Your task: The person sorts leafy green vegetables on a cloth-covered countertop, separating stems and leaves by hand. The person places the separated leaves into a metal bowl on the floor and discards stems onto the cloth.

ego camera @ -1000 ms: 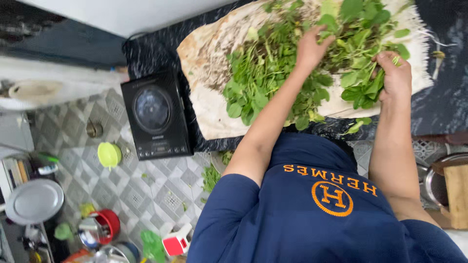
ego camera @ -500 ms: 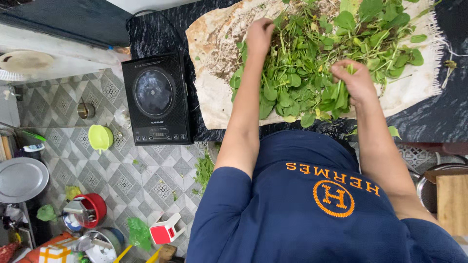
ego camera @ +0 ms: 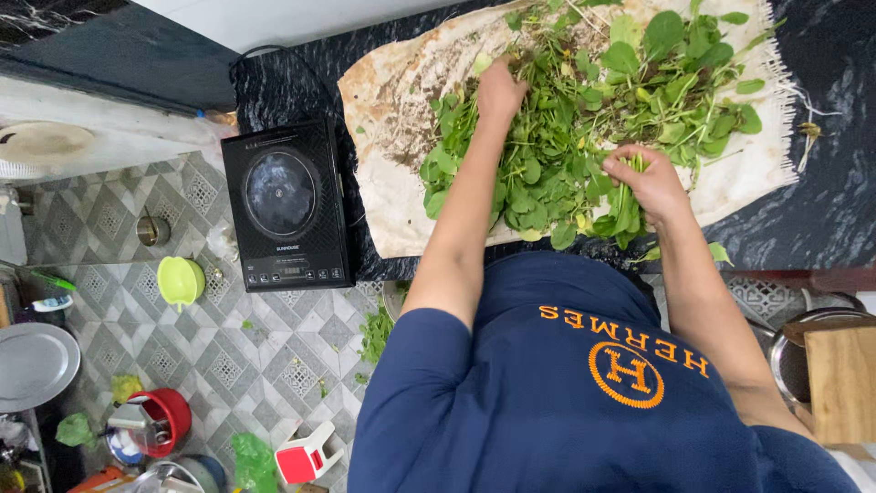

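Observation:
A big pile of leafy greens [ego camera: 584, 137] lies spread on a beige woven sack [ego camera: 388, 137] on a dark marbled counter [ego camera: 821, 210]. My left hand [ego camera: 500, 91] reaches into the far left part of the pile, its fingers closed among the leaves. At the near edge of the pile my right hand [ego camera: 643, 178] grips a small bunch of greens by the stems. My dark blue shirt with an orange print fills the bottom of the view.
A black induction cooktop [ego camera: 285, 205] sits at the counter's left end beside the sack. On the tiled floor below are a green bowl [ego camera: 180, 278], fallen leaves [ego camera: 374, 333], a small red-and-white stool [ego camera: 306, 454] and a red pot [ego camera: 160, 420]. A wooden board [ego camera: 839, 383] is at the right.
My right hand has drawn back from the pile's right side to its near edge and closed on a bunch. My left hand stays reaching into the leaves at the far side.

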